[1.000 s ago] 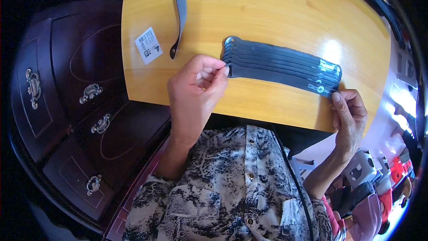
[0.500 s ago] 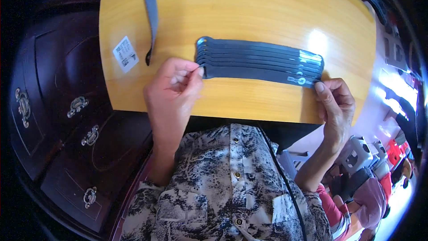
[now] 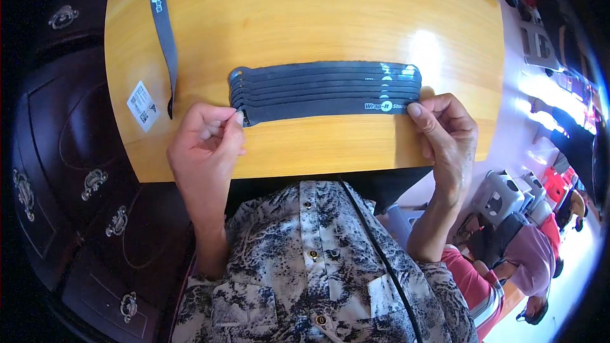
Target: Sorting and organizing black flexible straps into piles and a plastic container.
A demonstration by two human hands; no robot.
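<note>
Several dark slotted straps [image 3: 324, 82], overlapped near the table's [image 3: 305, 146] near edge. Left hand [image 3: 206, 136]: thumb and finger pinching nearest strap's [image 3: 305, 110] slotted end; right hand [image 3: 450, 130] likewise pinching its other end. Lone strap [image 3: 165, 41] toward left edge.

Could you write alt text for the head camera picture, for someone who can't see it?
A person's left hand and right hand hold opposite ends of the nearest dark strap in an overlapping row on a wooden table. A loose strap and white label lie to the left.

Table [image 3: 305, 146] bright, white glare [image 3: 425, 51] at right; cabinet [image 3: 95, 121] dim; far-right background [image 3: 559, 311] overexposed; edges bowed, rim black.
</note>
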